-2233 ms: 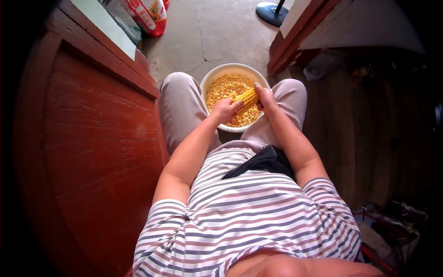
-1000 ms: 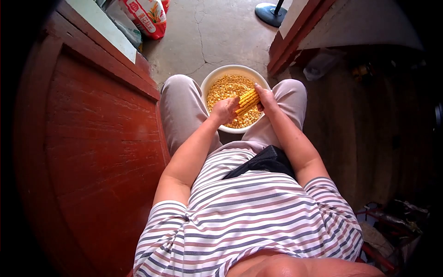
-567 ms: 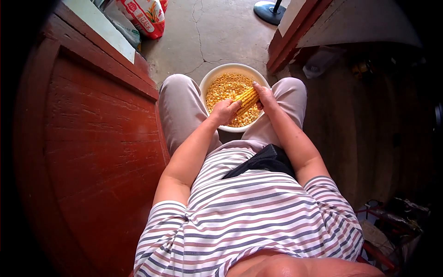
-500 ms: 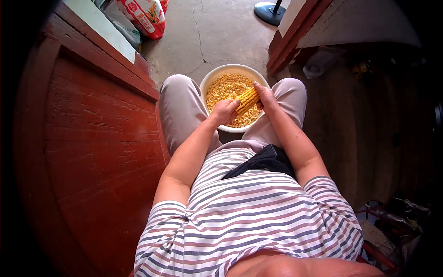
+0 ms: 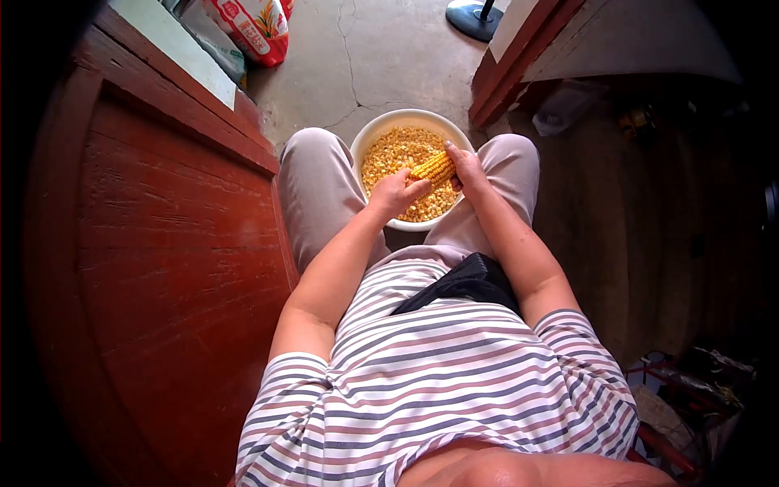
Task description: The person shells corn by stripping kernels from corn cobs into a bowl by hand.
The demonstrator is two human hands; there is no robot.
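A yellow corn cob (image 5: 436, 168) is held at a slant above a white basin (image 5: 359, 146) between my knees. Loose corn kernels (image 5: 398, 146) cover the basin's inside. My right hand (image 5: 466, 169) is wrapped round the cob's upper right end, thumb along its top. At the lower left end, my left hand (image 5: 397, 193) grips the cob with its fingers curled against the kernels. The palm sides of both hands are hidden.
A red wooden door (image 5: 178, 243) stands close on my left. Beyond the basin is a cracked concrete floor (image 5: 365, 65), with a red and white printed bag (image 5: 256, 28) at upper left and a round dark stand base (image 5: 472, 22) at upper right. A door frame (image 5: 507, 73) rises on the right.
My left hand has shifted slightly up along the cob and turned, its fingers now lying differently over the lower end. The right hand stays nearly still on the cob.
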